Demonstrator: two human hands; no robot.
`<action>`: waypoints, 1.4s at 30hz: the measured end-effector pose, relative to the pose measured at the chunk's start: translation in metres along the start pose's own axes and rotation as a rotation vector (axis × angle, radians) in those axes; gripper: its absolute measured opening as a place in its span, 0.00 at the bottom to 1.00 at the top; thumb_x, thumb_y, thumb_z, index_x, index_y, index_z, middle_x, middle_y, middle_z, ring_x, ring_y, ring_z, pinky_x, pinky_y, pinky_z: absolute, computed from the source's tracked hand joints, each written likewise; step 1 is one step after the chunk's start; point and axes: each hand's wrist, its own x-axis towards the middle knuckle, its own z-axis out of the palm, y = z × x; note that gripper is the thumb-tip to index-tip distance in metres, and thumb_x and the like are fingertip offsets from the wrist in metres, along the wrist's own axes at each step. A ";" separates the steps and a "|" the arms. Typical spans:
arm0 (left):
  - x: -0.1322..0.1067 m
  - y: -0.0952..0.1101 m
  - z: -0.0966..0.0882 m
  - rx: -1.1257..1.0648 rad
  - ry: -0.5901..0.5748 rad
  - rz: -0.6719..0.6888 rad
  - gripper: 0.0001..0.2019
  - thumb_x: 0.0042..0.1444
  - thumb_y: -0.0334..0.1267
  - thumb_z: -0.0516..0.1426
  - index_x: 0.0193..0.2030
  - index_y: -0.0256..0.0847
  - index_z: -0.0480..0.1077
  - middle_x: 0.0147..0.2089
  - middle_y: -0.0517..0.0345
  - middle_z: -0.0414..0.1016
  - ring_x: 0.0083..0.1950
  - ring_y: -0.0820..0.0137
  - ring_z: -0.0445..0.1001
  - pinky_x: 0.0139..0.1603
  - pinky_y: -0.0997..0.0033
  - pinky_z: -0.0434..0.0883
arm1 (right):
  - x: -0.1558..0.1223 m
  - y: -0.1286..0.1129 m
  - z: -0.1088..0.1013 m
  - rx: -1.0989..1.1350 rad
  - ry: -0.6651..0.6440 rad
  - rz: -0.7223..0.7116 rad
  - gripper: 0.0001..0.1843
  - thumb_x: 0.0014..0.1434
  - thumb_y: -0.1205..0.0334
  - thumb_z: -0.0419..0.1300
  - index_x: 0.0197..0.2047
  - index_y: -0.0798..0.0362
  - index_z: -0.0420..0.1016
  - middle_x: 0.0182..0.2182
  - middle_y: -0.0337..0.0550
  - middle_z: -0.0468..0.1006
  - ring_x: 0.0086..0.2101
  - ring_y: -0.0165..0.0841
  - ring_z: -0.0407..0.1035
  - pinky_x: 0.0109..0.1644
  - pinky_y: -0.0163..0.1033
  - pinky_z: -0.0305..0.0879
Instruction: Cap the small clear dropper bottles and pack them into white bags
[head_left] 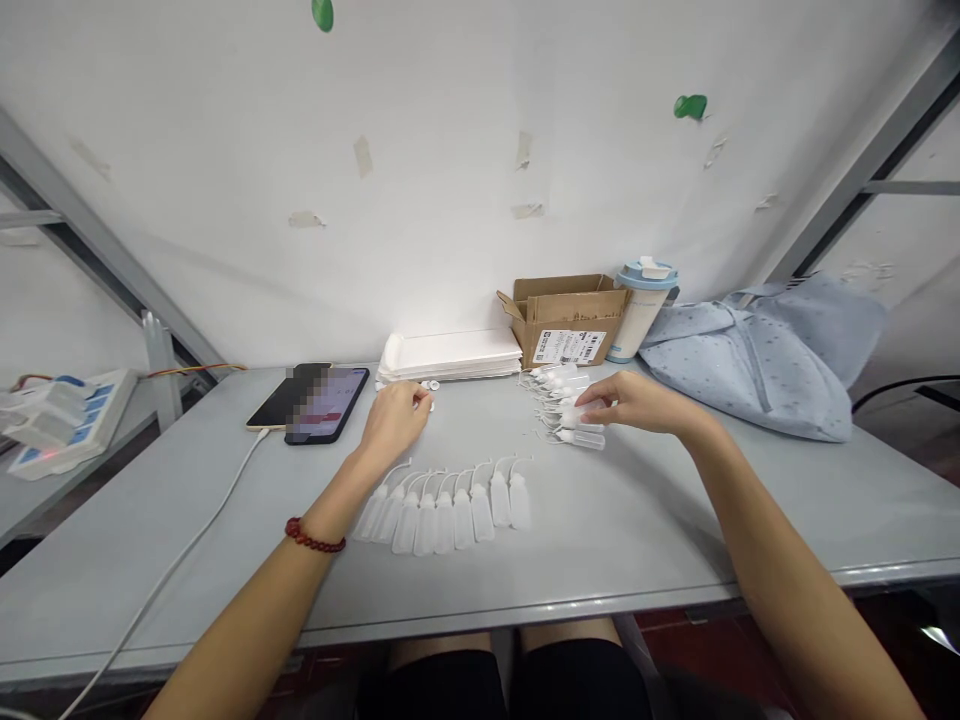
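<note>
My left hand is closed, its fingers curled down at the table beside a few small white pieces. What its fingertips hold is mostly hidden. Farther right, my right hand reaches into a loose pile of small translucent plastic bottles, with thumb and fingers closed on one of them. Thin tails extend from the left ends of these bottles. Between my forearms, several similar bottles lie side by side in a row, each with a thin curved white tail at its top.
Behind the hands are stacked white envelopes, an open cardboard box and a lidded cup. A blue fabric bag lies right. Two phones and a white cable lie left. The grey table meets a wall.
</note>
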 end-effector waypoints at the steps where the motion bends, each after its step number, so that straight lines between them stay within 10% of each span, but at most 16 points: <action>1: 0.001 -0.002 0.000 0.045 -0.025 -0.013 0.10 0.52 0.35 0.50 0.27 0.39 0.73 0.33 0.51 0.77 0.37 0.62 0.72 0.40 0.66 0.64 | 0.000 -0.001 0.000 -0.019 -0.008 0.001 0.15 0.50 0.54 0.59 0.38 0.53 0.78 0.29 0.42 0.77 0.31 0.34 0.69 0.31 0.35 0.60; 10: 0.004 -0.022 0.011 0.163 -0.025 0.032 0.12 0.53 0.34 0.52 0.42 0.35 0.72 0.47 0.47 0.74 0.53 0.57 0.68 0.53 0.59 0.65 | -0.003 -0.006 0.000 -0.116 -0.023 0.042 0.15 0.49 0.55 0.57 0.39 0.54 0.73 0.36 0.45 0.76 0.35 0.37 0.68 0.32 0.37 0.60; 36: 0.004 -0.028 0.018 0.159 -0.188 0.172 0.14 0.53 0.31 0.50 0.43 0.36 0.72 0.49 0.48 0.74 0.53 0.59 0.69 0.56 0.59 0.65 | -0.001 -0.009 0.005 -0.146 0.021 0.082 0.15 0.45 0.51 0.64 0.29 0.53 0.68 0.32 0.41 0.73 0.29 0.31 0.64 0.29 0.35 0.56; 42: 0.004 -0.027 0.018 0.176 -0.212 0.167 0.14 0.53 0.31 0.50 0.44 0.36 0.72 0.50 0.47 0.73 0.54 0.59 0.68 0.56 0.59 0.64 | -0.008 -0.028 0.007 0.247 -0.274 -0.023 0.16 0.45 0.50 0.64 0.26 0.54 0.67 0.20 0.36 0.70 0.22 0.27 0.64 0.26 0.33 0.56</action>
